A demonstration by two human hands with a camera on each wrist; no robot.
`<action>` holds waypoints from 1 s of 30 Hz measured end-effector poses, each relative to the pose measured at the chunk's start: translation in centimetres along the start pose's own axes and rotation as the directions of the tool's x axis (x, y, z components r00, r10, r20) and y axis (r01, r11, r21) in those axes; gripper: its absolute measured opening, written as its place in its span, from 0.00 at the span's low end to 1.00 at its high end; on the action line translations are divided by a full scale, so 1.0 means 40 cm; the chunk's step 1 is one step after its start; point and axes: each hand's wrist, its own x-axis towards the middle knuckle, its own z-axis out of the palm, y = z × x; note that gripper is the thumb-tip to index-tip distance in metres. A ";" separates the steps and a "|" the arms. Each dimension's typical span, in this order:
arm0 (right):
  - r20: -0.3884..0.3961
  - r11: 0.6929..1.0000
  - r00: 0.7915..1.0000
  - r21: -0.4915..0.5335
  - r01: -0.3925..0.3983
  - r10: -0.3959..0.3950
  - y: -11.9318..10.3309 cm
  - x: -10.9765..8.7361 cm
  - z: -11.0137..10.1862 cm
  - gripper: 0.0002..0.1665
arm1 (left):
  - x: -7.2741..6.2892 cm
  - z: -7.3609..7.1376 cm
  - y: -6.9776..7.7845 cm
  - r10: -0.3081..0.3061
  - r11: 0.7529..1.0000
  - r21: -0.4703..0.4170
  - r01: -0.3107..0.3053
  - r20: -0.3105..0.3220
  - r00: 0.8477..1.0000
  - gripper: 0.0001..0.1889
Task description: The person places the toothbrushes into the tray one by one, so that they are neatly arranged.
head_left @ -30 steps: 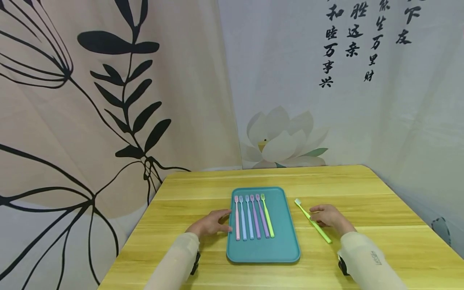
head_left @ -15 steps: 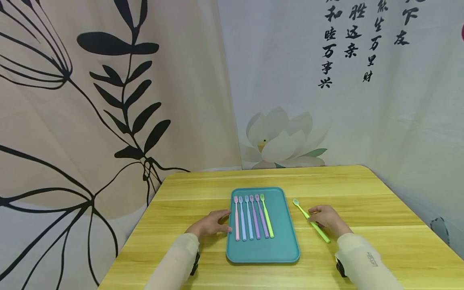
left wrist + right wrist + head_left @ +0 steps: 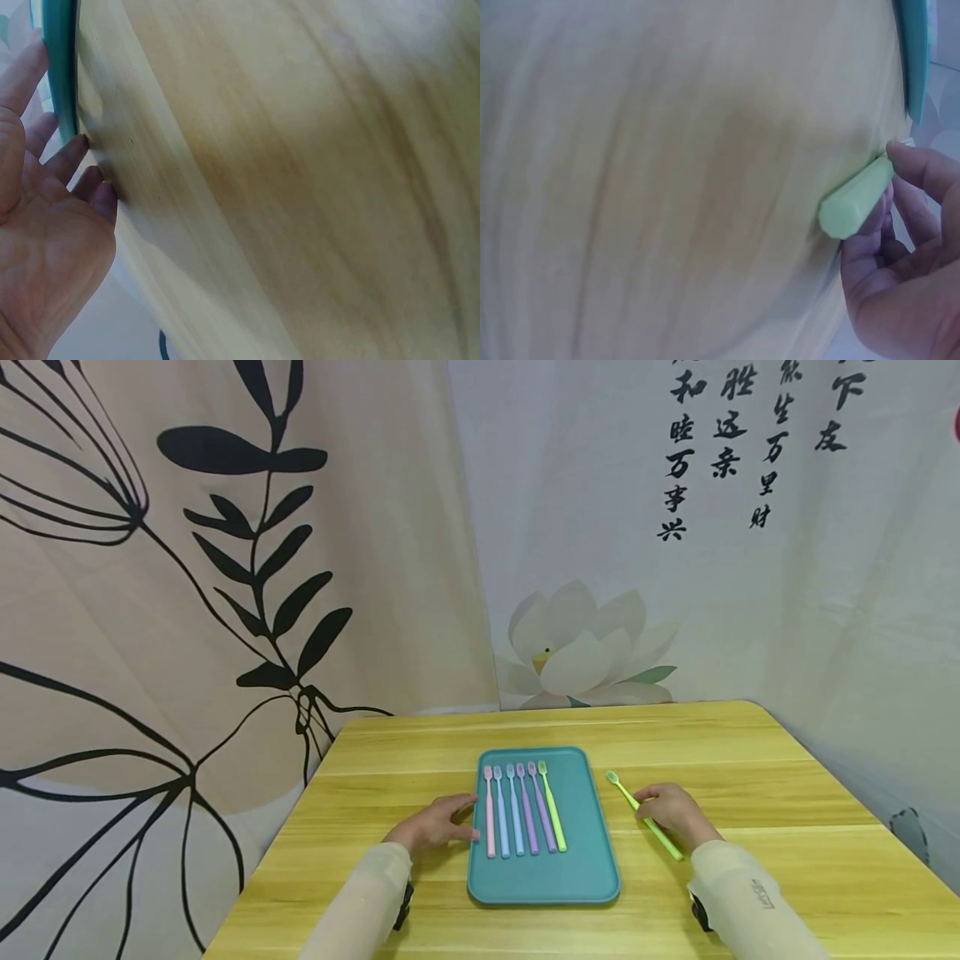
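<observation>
In the head view, a light green toothbrush (image 3: 663, 842) lies slanted on the table, right of the tray. My right hand (image 3: 677, 814) pinches it near the middle between thumb and fingers. The right wrist view shows the end of the toothbrush handle (image 3: 847, 214) close up, the right hand (image 3: 907, 262) beside it. A teal tray (image 3: 543, 885) bears a row of several toothbrushes: pink (image 3: 491, 818), blue, purple and one green (image 3: 553, 810). At the tray's left rim, my left hand (image 3: 431, 822) rests with relaxed fingers touching the edge, as the left wrist view (image 3: 64, 97) also shows.
The wooden table (image 3: 405, 743) extends on all sides of the tray. Behind it hangs a printed curtain (image 3: 390, 568) with dark plants, a pale flower and writing.
My right hand has shifted slightly left and closed its fingertips on the green toothbrush, which has moved a little left with it. The left hand and tray hold almost still.
</observation>
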 end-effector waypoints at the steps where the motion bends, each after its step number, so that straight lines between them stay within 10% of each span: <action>1: -0.001 1.000 1.000 0.001 -0.001 0.001 0.000 0.000 0.000 0.23 | 0.000 0.000 0.001 0.000 1.000 -0.003 0.000 0.000 1.000 0.39; 30: -0.067 0.986 0.993 0.144 -0.084 0.094 0.008 0.009 0.011 0.24 | -0.004 -0.001 0.005 -0.020 1.000 0.000 0.020 -0.005 1.000 0.39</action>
